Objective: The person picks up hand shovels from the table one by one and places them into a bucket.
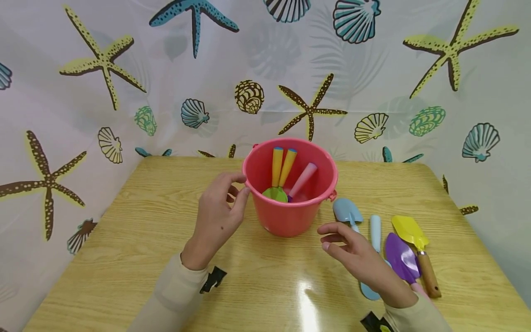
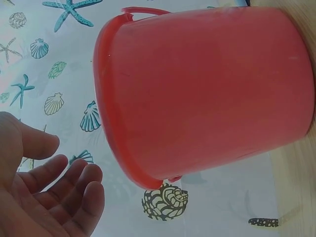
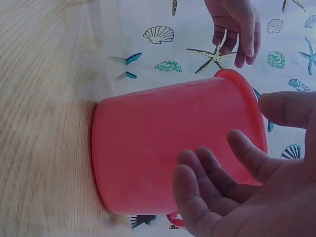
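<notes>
A red bucket [image 1: 286, 216] stands upright on the table, holding two yellow-orange handles [image 1: 277, 168], a green scoop head [image 1: 275, 194] and a pink handle [image 1: 304, 179]. My left hand [image 1: 217, 216] is beside the bucket's left rim with relaxed, bent fingers; in the left wrist view a gap separates the hand [image 2: 54, 192] from the bucket [image 2: 207, 89]. In front of the bucket at the right, my right hand [image 1: 361, 258] hangs loosely over a light blue tool, holding nothing. The right wrist view shows its fingers spread apart near the bucket [image 3: 168, 143].
Right of the bucket lie a light blue shovel [image 1: 347, 211], a light blue handle [image 1: 375, 230], a purple trowel [image 1: 401, 258] and a yellow shovel [image 1: 410, 230] with a wooden handle. A patterned cloth [image 1: 265, 55] hangs behind the wooden table [image 1: 157, 203].
</notes>
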`<state>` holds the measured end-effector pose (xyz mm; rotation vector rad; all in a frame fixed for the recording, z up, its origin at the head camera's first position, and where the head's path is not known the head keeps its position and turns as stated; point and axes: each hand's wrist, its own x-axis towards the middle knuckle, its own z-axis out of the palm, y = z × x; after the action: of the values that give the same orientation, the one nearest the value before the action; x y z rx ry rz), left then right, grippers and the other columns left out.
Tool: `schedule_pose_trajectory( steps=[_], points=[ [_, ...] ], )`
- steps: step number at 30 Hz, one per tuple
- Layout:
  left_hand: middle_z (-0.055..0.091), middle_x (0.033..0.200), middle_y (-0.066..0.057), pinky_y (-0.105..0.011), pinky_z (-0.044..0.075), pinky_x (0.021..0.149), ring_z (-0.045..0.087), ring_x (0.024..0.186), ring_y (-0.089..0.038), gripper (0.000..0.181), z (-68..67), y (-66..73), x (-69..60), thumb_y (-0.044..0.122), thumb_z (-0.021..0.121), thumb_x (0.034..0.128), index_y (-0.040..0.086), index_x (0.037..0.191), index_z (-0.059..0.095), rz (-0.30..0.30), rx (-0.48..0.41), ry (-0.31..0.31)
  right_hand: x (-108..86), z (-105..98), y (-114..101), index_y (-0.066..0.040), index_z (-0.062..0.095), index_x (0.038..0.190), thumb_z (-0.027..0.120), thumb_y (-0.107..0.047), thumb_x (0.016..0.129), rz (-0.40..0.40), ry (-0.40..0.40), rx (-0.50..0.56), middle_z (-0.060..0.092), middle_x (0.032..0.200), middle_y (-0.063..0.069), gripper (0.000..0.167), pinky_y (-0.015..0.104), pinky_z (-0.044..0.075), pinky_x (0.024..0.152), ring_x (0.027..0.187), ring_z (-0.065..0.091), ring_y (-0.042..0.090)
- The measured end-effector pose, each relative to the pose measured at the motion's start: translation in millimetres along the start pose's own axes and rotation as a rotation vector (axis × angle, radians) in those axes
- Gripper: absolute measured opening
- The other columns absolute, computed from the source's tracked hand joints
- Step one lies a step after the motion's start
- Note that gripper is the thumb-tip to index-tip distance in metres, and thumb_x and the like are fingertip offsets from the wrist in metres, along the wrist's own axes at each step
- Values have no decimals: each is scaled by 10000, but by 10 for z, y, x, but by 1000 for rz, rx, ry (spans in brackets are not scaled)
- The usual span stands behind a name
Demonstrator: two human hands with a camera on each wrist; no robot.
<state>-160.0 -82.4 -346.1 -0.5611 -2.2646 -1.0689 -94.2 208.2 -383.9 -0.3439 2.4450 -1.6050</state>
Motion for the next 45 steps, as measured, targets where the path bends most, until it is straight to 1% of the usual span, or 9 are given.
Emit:
schedule_pose_trajectory(
  steps=[6,11,18,23,27,32,40,42,45],
  points=[
    [698,1099,-74,-316,575,697,624,793,-172,236,-8,6,-4,110,700,909,51,1136,668,-13,0,-10,1,-7,-9,-26,528,1319,561,-190,1013,4,1,-10,574,1315,179,350,225,543,874,1139,606,139],
    [701,1107,-75,-349,579,691,628,792,-176,238,-14,10,-14,108,702,906,46,1134,673,-11,-3,-11,-7,-24,-23,-26,531,1316,551,-180,1018,-8,10,-20,576,1314,174,337,225,542,874,1118,598,52],
    [697,1118,-75,-350,578,688,633,813,-194,249,-30,-8,-47,117,701,906,48,1143,669,-14,8,-31,-18,-123,-60,-31,518,1338,540,-190,1025,3,38,-44,568,1333,158,353,201,526,881,1211,568,333],
    [700,1107,-76,-367,578,722,626,919,-249,226,-52,-21,-93,128,700,902,62,1117,674,-25,62,-31,-22,-198,-42,-44,515,1350,534,-200,1029,3,60,-72,558,1347,146,358,199,522,878,1203,564,301],
    [700,1139,-88,-417,578,827,626,1025,-267,237,-79,-5,-134,142,698,900,59,1121,674,-45,106,-50,-27,-251,-6,-45,519,1349,532,-201,1030,4,86,-122,564,1348,144,354,197,519,867,1197,566,308],
    [688,1222,-95,-477,535,996,622,1170,-283,309,-118,42,-218,176,686,912,61,1197,660,-94,144,-149,-39,-314,41,-41,508,1357,526,-212,1034,16,105,-161,548,1366,151,366,183,505,863,1221,548,315],
    [541,1446,-134,-539,488,1050,525,1330,-346,525,-153,88,-451,300,708,905,40,1343,579,-190,221,-388,-65,-359,71,-72,515,1352,530,-242,1034,32,129,-193,553,1358,118,361,165,506,870,1205,567,281],
    [502,1488,-119,-543,486,1051,497,1359,-336,589,-163,104,-523,337,735,884,53,1370,561,-197,205,-420,-69,-367,74,-74,512,1353,529,-253,1034,41,134,-201,552,1358,117,366,163,504,872,1202,566,272],
    [482,1514,-56,-537,488,1052,473,1386,-289,647,-172,135,-622,379,770,851,104,1394,549,-195,141,-427,-76,-380,77,-77,511,1351,527,-265,1035,56,136,-211,552,1357,116,368,162,500,875,1200,563,269]
  ],
)
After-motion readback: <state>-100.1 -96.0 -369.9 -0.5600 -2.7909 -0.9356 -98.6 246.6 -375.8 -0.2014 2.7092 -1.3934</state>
